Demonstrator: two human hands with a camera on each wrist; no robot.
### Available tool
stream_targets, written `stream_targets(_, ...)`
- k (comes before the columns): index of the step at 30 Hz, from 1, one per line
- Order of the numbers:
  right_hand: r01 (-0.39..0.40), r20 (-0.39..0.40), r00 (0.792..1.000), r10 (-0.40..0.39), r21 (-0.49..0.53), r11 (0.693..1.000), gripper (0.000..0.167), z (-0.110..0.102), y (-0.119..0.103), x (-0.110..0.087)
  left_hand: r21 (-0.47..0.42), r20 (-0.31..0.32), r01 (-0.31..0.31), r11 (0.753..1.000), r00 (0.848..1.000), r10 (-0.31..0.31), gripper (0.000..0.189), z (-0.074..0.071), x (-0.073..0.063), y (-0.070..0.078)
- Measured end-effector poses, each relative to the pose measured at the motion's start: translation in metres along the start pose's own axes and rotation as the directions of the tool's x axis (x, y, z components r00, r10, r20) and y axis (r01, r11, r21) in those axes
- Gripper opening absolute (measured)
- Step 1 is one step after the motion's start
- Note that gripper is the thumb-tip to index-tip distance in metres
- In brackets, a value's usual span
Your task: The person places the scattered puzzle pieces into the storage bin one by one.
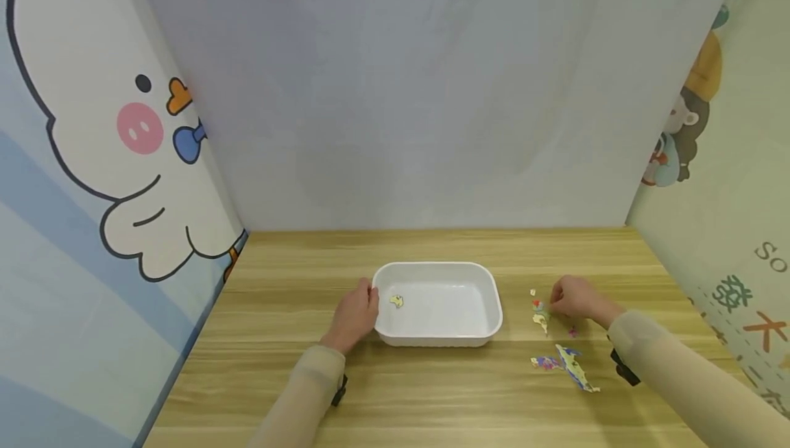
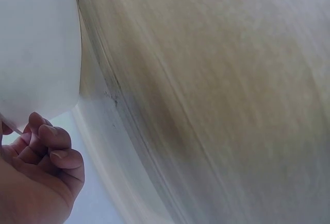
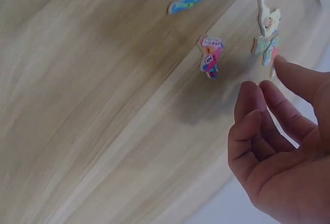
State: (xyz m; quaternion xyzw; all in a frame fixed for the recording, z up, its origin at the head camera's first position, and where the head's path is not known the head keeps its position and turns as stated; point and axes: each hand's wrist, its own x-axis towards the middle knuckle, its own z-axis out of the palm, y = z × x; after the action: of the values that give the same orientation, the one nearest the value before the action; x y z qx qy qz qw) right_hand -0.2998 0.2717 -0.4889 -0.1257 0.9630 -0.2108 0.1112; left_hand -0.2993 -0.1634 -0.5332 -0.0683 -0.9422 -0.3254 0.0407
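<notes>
A white rectangular dish point(image 1: 438, 339) with rounded corners stands in the middle of the table. My left hand point(image 1: 356, 316) grips its left rim; the left wrist view shows that hand's curled fingers point(image 2: 54, 137) at the dish edge. One yellowish irregular scrap point(image 1: 396, 302) lies inside the dish. On the right, my right hand point(image 1: 580, 298) hovers beside a small red and teal scrap point(image 1: 537, 307). In the right wrist view a gap shows between its thumb and bent fingers point(image 3: 251, 98), with nothing visible between them. Whether the thumb touches the scrap is unclear.
Near the right hand lie a yellowish scrap point(image 1: 540, 322), a tiny pale one point(image 1: 533, 292) and a magenta one point(image 1: 572, 332). Closer to me are a purple patterned scrap point(image 1: 546, 363) and a long blue-and-yellow one point(image 1: 574, 368). A pale curtain point(image 1: 395, 125) hangs behind the wooden table point(image 1: 432, 400).
</notes>
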Motion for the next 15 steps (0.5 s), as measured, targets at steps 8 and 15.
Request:
stream_targets(8, 0.005, 0.000, 1.000, -0.005, 0.044, 0.999, 0.021, 0.006, -0.005, 0.010, 0.000, -0.009, -0.010, 1.000, 1.000, 0.010, 0.017, 0.000, 0.001, -0.002)
stream_targets(15, 0.034, -0.011, 0.999, -0.033, 0.047, 0.998, 0.020, 0.014, -0.006, 0.016, 0.008, -0.007, -0.008, 1.000, 1.000, 0.008, 0.017, 0.000, 0.000, -0.003)
